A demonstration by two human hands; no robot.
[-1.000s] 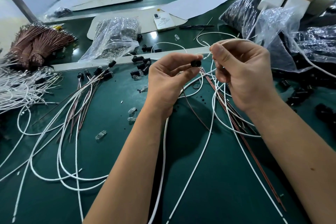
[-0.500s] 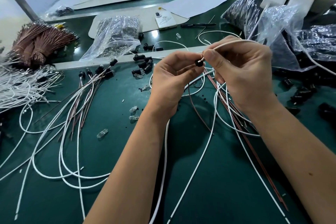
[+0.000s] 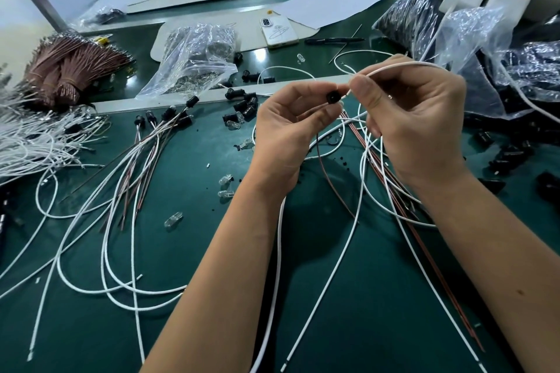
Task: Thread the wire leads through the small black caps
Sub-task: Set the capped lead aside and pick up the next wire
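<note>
Lower centre: bare green mat [image 3: 378,297], crossed by thin white leads. Mid-frame: left hand [image 3: 291,130] pinching small round black cap [image 3: 333,97]; right hand [image 3: 415,118] pinching white wire [image 3: 394,67], tip w/in touch of cap. Upper left: crinkly clear bag [image 3: 194,60], brown wire bundle [image 3: 66,70].

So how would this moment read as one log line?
step: threading | left hand: pinches black cap | right hand: pinches white wire lead, tip at cap | lead through cap: cannot tell

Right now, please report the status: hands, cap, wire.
Left hand pinches black cap. Right hand pinches white wire, tip at the cap's hole. Whether the tip is inside: cannot tell. Nothing blocks.
</note>
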